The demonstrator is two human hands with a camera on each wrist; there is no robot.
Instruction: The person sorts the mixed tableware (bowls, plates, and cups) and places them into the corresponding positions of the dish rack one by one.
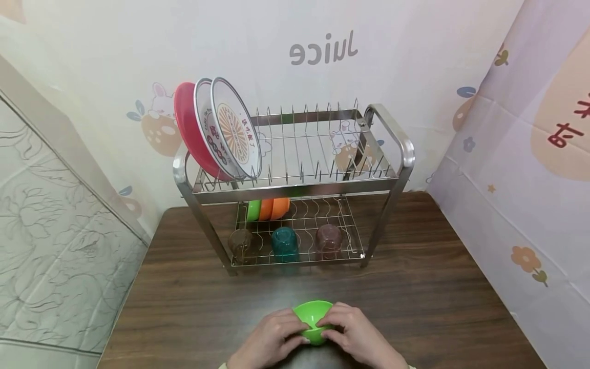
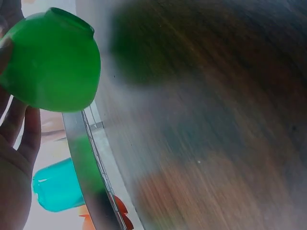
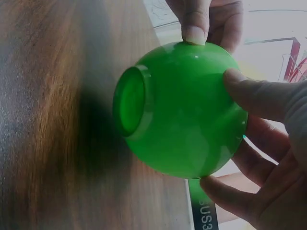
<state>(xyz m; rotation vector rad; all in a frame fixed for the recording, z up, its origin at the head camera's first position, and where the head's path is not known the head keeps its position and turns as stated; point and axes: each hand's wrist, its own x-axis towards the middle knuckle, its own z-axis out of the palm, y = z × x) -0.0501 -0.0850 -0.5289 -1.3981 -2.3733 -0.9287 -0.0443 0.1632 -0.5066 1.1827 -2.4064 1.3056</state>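
A small green bowl (image 1: pixel 313 311) is held above the brown table near its front edge, its inside turned up toward the head camera. My left hand (image 1: pixel 279 335) grips its left rim, thumb outside and fingers over the edge. On the other side my right hand (image 1: pixel 352 330) pinches the rim in the same way. From the right wrist view, the bowl (image 3: pixel 187 110) shows its round foot and outer wall, with a thumb from each hand pressed on it. The left wrist view shows the bowl (image 2: pixel 55 62) apart from the tabletop.
Behind the bowl stands a two-tier metal dish rack (image 1: pixel 295 190). Its top tier holds a red plate (image 1: pixel 195 130) and two white patterned plates (image 1: pixel 237 128) at the left. Below are green and orange bowls (image 1: pixel 278 208), plus brown, teal (image 1: pixel 285 243) and pink (image 1: pixel 329 241) glasses.
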